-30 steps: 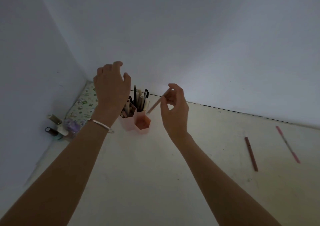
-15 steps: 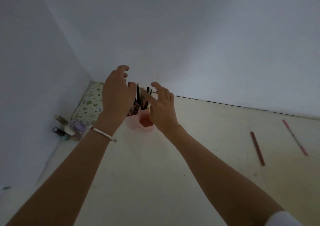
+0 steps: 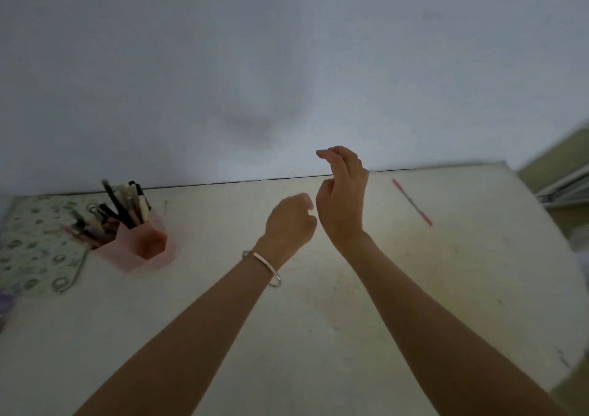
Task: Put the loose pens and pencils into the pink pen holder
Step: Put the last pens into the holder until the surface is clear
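Head view: both hands are hovering over mid-table, well apart from the pink pen holder [image 3: 140, 249], which is sitting far left, already crowded with pens. Right hand [image 3: 342, 198] is hanging with fingers loosely bent and thumb apart, gripping nothing. Left hand [image 3: 288, 221] is loosely curled and blurred, with no pen showing from it. One loose pink pen [image 3: 411, 202] is lying on the table [image 3: 318, 326] near the back edge, right of the right hand. My read: we're sitting in the fetch step. Next move is calling for a reach right, a fingertip pinch on that thin flat-lying shaft, then a carry across to the holder.
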{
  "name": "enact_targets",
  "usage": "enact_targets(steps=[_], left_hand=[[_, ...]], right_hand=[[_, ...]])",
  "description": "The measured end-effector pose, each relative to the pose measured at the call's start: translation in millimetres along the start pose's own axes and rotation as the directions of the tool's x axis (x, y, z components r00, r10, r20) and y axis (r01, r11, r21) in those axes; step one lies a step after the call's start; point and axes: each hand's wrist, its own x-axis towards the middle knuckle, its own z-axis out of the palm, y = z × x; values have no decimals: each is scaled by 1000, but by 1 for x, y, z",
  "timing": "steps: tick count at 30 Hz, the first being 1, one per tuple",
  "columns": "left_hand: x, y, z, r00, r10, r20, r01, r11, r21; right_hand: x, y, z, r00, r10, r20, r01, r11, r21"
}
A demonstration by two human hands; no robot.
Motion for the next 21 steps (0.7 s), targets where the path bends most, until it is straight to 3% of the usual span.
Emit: enact_targets(steps=[2, 8, 17, 21], left_hand=[[2, 21, 45, 990, 2, 144, -1, 1000, -11], [8, 67, 127, 953, 81, 292, -110, 991, 83], [9, 73, 154, 968, 63, 243, -163, 894, 417], [18, 72, 137, 990, 68, 123, -107, 932, 346]], right_hand=[[5, 27, -20, 999, 27, -20, -27, 1000, -14], [13, 109, -65, 994, 96, -43, -99, 993, -58], [-14, 175, -57, 983, 182, -3, -182, 983, -32], [-9, 201, -37, 963, 262, 61, -256, 963, -84]])
